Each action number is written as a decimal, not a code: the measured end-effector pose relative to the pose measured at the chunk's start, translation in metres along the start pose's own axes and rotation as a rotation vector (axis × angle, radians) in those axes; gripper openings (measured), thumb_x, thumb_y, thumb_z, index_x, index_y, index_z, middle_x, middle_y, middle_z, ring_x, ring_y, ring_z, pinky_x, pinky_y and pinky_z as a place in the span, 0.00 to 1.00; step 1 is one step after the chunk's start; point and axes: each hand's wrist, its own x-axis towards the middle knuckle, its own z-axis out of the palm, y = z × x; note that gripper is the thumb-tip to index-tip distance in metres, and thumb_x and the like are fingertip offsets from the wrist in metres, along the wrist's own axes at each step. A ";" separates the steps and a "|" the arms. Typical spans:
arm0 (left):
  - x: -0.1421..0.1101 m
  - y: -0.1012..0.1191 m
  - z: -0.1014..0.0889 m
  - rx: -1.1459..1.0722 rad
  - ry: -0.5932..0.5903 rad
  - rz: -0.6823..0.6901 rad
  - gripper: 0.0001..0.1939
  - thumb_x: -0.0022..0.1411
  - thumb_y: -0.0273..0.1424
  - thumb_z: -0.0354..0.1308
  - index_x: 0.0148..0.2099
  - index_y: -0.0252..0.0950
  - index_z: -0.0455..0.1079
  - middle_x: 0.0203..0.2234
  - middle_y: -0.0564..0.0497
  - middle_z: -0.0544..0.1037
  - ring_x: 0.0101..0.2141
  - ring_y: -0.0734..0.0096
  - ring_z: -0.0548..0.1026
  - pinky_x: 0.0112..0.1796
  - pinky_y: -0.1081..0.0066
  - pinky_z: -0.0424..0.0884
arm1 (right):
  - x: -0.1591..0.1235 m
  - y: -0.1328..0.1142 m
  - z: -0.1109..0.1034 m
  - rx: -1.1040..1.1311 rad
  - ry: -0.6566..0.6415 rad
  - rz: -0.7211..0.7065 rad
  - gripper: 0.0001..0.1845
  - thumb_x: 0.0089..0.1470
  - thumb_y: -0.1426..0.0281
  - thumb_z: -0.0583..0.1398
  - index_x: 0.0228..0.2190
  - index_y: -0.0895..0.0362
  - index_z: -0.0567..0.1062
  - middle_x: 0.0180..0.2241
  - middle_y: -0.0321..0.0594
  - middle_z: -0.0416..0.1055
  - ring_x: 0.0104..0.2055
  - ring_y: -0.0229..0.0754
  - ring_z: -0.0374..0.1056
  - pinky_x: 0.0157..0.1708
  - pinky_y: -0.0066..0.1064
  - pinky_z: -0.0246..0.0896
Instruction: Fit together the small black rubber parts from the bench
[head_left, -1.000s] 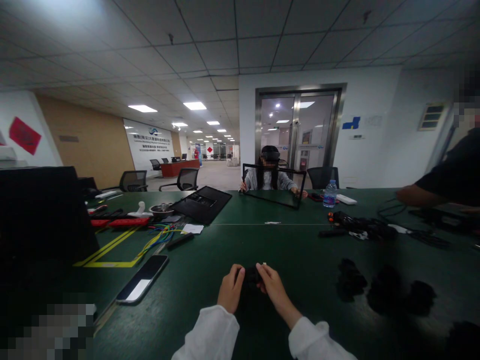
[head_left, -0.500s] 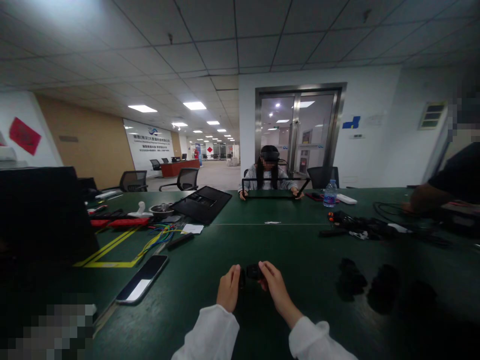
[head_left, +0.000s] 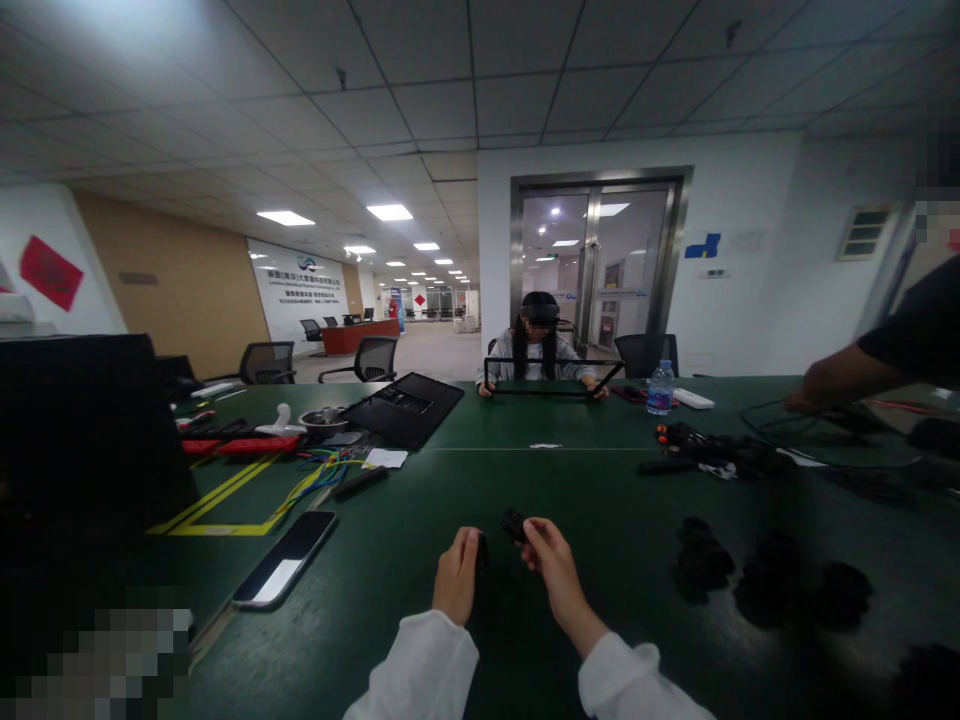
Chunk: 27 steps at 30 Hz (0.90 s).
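Note:
Just above the green table (head_left: 405, 640), my left hand (head_left: 455, 575) is closed on a thin dark piece (head_left: 484, 552) seen nearly edge-on; its kind is unclear. My right hand (head_left: 555, 570) pinches a small black cylindrical part (head_left: 514, 525) between thumb and fingers, tilted up to the left. A narrow gap separates the two pieces. To the right on the table lie several black lumpy parts, among them one dark part (head_left: 703, 560) and another (head_left: 771, 578), too dark to name.
Left of my hands lies a phone (head_left: 285, 560), with colored wires (head_left: 319, 480) beyond. Across the table a person (head_left: 534, 345) holds a black frame (head_left: 551, 393). A co-worker's arm (head_left: 862, 370) reaches over cables at the right, near a water bottle (head_left: 660, 388).
My right hand has moved slightly, tilting its black part upward and away from the piece in my left hand, which stays nearly still. The co-worker's arm at the right has lifted.

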 end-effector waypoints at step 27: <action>0.006 -0.006 -0.003 -0.077 0.133 -0.081 0.21 0.55 0.47 0.41 0.41 0.37 0.61 0.35 0.48 0.71 0.32 0.66 0.71 0.28 0.70 0.67 | 0.007 0.000 -0.008 0.402 0.153 0.122 0.18 0.40 0.64 0.58 0.37 0.52 0.63 0.31 0.36 0.70 0.35 0.42 0.69 0.28 0.29 0.63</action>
